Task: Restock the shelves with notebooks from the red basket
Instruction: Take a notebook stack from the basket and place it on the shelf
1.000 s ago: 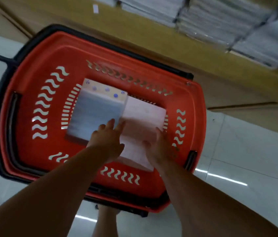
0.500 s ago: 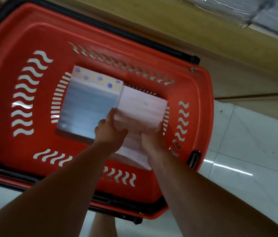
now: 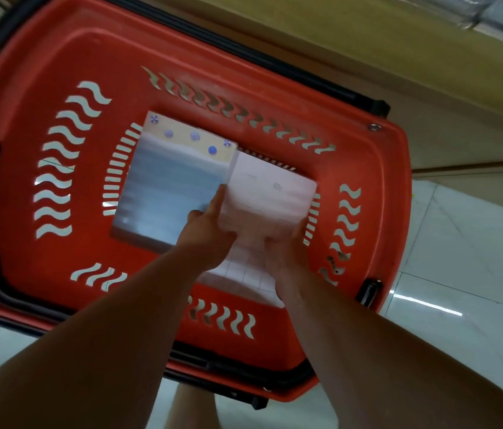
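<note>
The pink notebook stack [image 3: 270, 196] in the red basket [image 3: 95, 57], long axis running near to far, is gripped at both sides by left hand [image 3: 208, 236] and right hand [image 3: 289, 252]

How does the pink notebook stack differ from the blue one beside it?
The pink stack is pale pink; the blue stack is grey-blue with a tan dotted band. The left hand and right hand grip the pink stack; neither grips the blue stack. Both sit in the red basket.
</note>
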